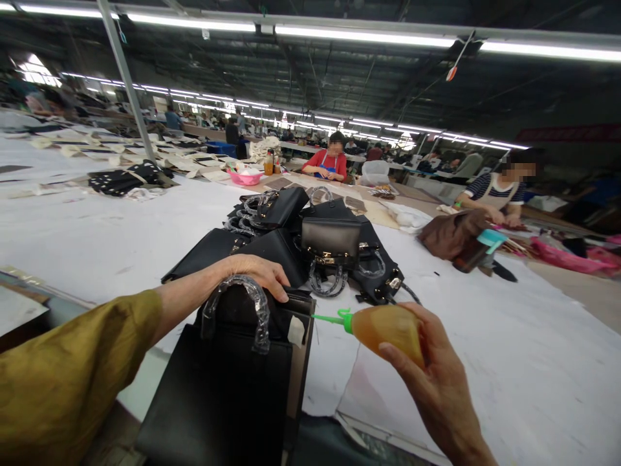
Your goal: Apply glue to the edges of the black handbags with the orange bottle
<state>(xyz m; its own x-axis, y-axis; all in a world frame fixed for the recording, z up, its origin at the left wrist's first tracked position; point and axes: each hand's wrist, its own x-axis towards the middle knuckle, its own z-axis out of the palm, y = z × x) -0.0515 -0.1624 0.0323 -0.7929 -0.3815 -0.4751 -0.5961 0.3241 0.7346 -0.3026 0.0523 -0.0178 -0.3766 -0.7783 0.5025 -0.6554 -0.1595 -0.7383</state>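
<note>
A black handbag [218,388] stands at the near edge of the table, its arched handle wrapped in clear plastic. My left hand [259,272] reaches behind that handle, with thumb and fingers closed on the bag's top edge. In my right hand [436,362] is a squeeze bottle [388,329] of amber liquid, tilted on its side. Its thin green nozzle [330,318] points left, close to the bag's open side edge. A pale tab [295,331] shows on that side. What lies inside the bag is hidden.
Just beyond my hands lies a pile of black handbags [331,236]. Farther back stand a pink basin [245,177] and a bundle of dark pieces [129,179]. Two people sit across the white-covered table [485,349], one near brown material [453,233]. A slanted pole [127,81] rises at left.
</note>
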